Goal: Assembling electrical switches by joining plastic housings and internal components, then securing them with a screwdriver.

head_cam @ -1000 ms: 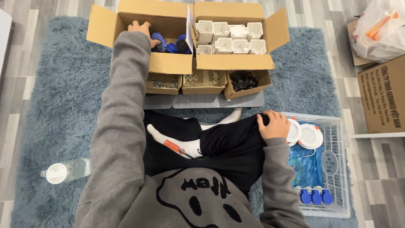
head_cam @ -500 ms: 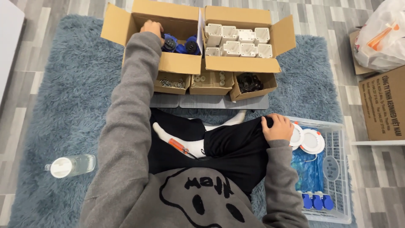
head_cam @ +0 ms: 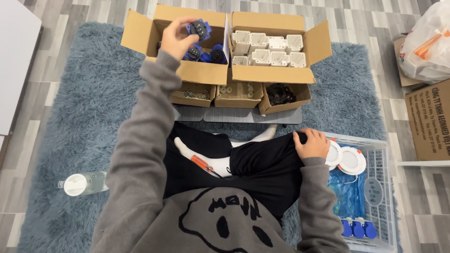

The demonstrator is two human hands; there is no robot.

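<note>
Fingers of the left hand (head_cam: 176,40) pinch a blue plug (head_cam: 198,29), lifted above the left box (head_cam: 154,21), with more blue plugs (head_cam: 206,52) lying inside it below. The right hand (head_cam: 311,144) rests on the right knee, fingers curled loosely over the black trouser cloth and holding nothing. Beside the left box, touching it, an open right box (head_cam: 281,21) is packed with white housings (head_cam: 269,49). Three small cartons stand in a row in front of both: one with screws (head_cam: 192,94), one with pale parts (head_cam: 238,90), one with black parts (head_cam: 280,94). A screwdriver (head_cam: 206,166) with an orange handle lies across the lap by the white sock. To the right, a white basket (head_cam: 382,197) holds round white lamps (head_cam: 349,160), a blue bag (head_cam: 349,197) and some further blue plugs. A bottle (head_cam: 82,183) lies on the rug (head_cam: 79,107) to the left.
</note>
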